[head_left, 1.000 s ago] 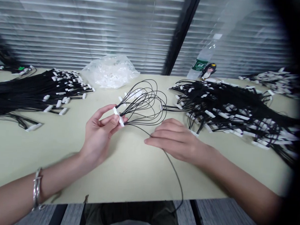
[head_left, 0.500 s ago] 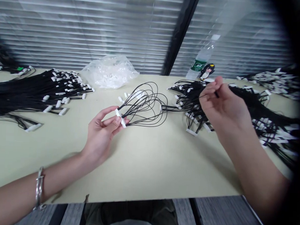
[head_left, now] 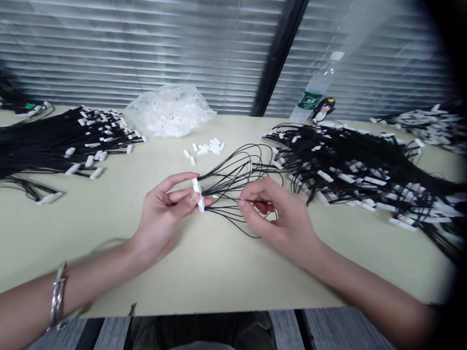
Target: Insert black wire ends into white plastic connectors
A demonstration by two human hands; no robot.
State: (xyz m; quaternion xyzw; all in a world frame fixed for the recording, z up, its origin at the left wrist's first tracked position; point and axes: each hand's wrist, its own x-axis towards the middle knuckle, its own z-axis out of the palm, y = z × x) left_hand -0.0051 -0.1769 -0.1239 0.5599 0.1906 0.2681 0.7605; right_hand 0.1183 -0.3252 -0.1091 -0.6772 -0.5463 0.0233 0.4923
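Note:
Near the middle of the table, my left hand point(head_left: 166, 211) pinches a long white connector point(head_left: 198, 195) between thumb and fingers. Thin black wires point(head_left: 227, 182) fan out from it to the right in loops. My right hand point(head_left: 272, 213) is closed in a pinch on a black wire, to the right of the connector; the wire's end is too small to make out clearly. A small white connector point(head_left: 250, 166) sits on the wires just behind my right hand.
Bundles of black wires with white connectors lie at the left point(head_left: 37, 140) and right point(head_left: 358, 160). Loose white pieces point(head_left: 211, 146) lie behind the hands, near a clear plastic bag point(head_left: 170, 113). A bottle point(head_left: 312, 93) and a penguin figure point(head_left: 323, 111) stand at the back.
My right hand has come down and left from above the right wire bundle to the looped wires. My left hand has shifted slightly right and down with the white connector.

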